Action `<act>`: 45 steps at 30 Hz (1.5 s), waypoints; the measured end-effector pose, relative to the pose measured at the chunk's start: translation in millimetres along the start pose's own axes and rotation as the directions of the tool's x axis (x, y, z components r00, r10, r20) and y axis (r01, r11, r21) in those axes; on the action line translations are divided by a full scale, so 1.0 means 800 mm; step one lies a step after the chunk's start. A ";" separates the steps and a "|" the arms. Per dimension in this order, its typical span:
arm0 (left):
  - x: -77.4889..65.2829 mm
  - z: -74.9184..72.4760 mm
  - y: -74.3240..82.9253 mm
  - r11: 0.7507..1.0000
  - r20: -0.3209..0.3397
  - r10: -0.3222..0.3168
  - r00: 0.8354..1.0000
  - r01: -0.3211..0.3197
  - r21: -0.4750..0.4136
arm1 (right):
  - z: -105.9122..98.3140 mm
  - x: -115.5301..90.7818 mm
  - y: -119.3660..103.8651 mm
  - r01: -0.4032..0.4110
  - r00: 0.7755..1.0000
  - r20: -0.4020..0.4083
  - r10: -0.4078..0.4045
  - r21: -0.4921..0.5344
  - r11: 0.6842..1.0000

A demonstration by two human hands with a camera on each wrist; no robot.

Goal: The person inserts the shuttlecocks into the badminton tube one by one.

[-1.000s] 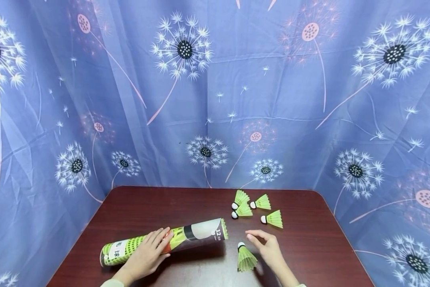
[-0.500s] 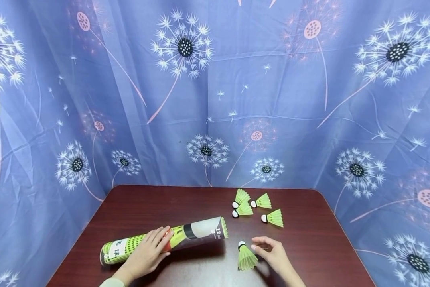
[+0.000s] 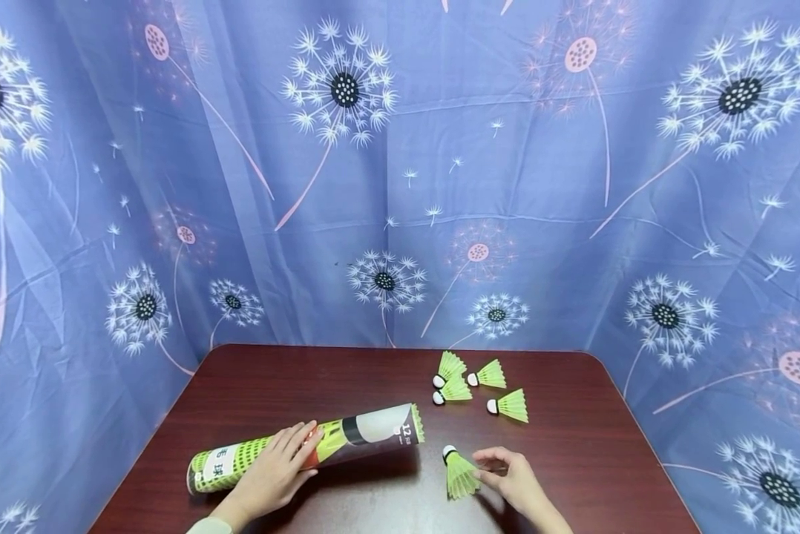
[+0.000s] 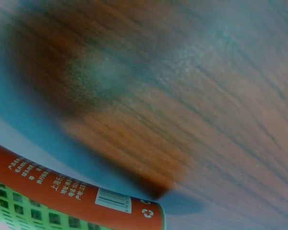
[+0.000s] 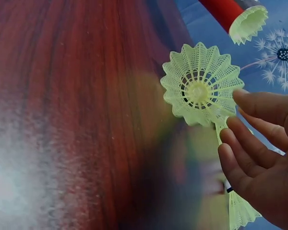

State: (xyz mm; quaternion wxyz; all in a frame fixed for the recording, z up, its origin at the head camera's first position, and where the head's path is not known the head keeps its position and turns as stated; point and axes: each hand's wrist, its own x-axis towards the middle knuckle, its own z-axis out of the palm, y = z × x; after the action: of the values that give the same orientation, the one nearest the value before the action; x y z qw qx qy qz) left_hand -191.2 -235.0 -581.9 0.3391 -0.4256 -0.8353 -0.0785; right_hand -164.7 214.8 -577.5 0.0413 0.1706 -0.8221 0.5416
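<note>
A long printed shuttlecock tube lies slanted on the table, a green feathered skirt showing at its right end. My left hand is laid across its middle, the fingers over the top and the thumb on the near side. In the left wrist view, only part of the tube and blurred wood appear; that hand is out of sight. To the right, a yellow-green shuttlecock has its white cork pointing away. My right hand pinches its skirt at the edge, thumb and fingertips close together there.
Several more shuttlecocks lie farther back: one on its own, another behind it, others overlapping. The dark red table ends at a blue dandelion-print curtain.
My right hand has moved slightly right and toward me, its fingertips coming to the near shuttlecock's skirt. That shuttlecock has turned a little. The left hand and tube have stayed put.
</note>
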 end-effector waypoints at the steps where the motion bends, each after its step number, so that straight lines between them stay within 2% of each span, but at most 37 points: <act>1: 0.000 0.000 0.000 1.000 -0.002 0.001 1.000 -0.001 -0.001 | 0.000 0.001 -0.001 0.008 1.000 -0.018 -0.008 -0.004 1.000; 6: -0.002 0.001 0.000 1.000 -0.002 0.002 1.000 -0.002 -0.006 | 0.003 0.007 -0.001 -0.015 0.990 -0.139 0.006 -0.064 0.998; 11: -0.003 0.002 -0.001 1.000 -0.001 -0.002 1.000 0.002 -0.006 | 0.006 0.014 -0.002 -0.079 0.956 -0.290 0.048 -0.098 0.992; 14: -0.004 0.002 -0.002 1.000 -0.001 0.000 1.000 0.000 0.001 | 0.007 0.018 -0.002 -0.126 0.938 -0.338 0.082 -0.112 0.986; 17: -0.004 0.002 -0.001 1.000 -0.003 0.005 1.000 -0.005 0.008 | 0.006 0.020 -0.005 -0.167 0.930 -0.348 0.115 -0.123 0.978; 19: -0.003 0.001 -0.001 1.000 -0.001 0.005 1.000 -0.005 0.009 | 0.007 0.021 -0.006 -0.181 0.933 -0.335 0.129 -0.127 0.975; 27: -0.002 -0.001 0.000 1.000 0.005 -0.001 1.000 0.001 0.002 | 0.013 0.023 -0.008 -0.118 0.954 -0.289 0.079 -0.121 0.986; 32: -0.003 -0.001 0.000 1.000 0.008 -0.002 1.000 0.002 0.004 | 0.017 0.023 -0.007 -0.147 0.966 -0.226 0.128 -0.070 0.987; 36: -0.004 -0.001 0.001 1.000 0.005 -0.002 1.000 0.002 0.004 | 0.019 0.021 -0.006 -0.178 0.966 -0.200 0.163 -0.056 0.983; 40: -0.005 -0.001 0.002 1.000 -0.004 0.000 1.000 0.000 0.006 | 0.020 0.022 -0.006 -0.166 0.963 -0.222 0.154 -0.038 0.985; 45: -0.005 -0.002 0.001 1.000 0.008 -0.009 1.000 0.009 0.010 | 0.020 0.027 -0.009 -0.118 0.950 -0.293 0.111 -0.004 0.993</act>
State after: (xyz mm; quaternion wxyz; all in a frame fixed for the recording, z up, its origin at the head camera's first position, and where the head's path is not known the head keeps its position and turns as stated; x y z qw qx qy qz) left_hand -188.3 -238.2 -583.5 0.3374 -0.4205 -0.8389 -0.0739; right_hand -180.7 192.8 -572.0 0.1327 0.0404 -0.8213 0.5534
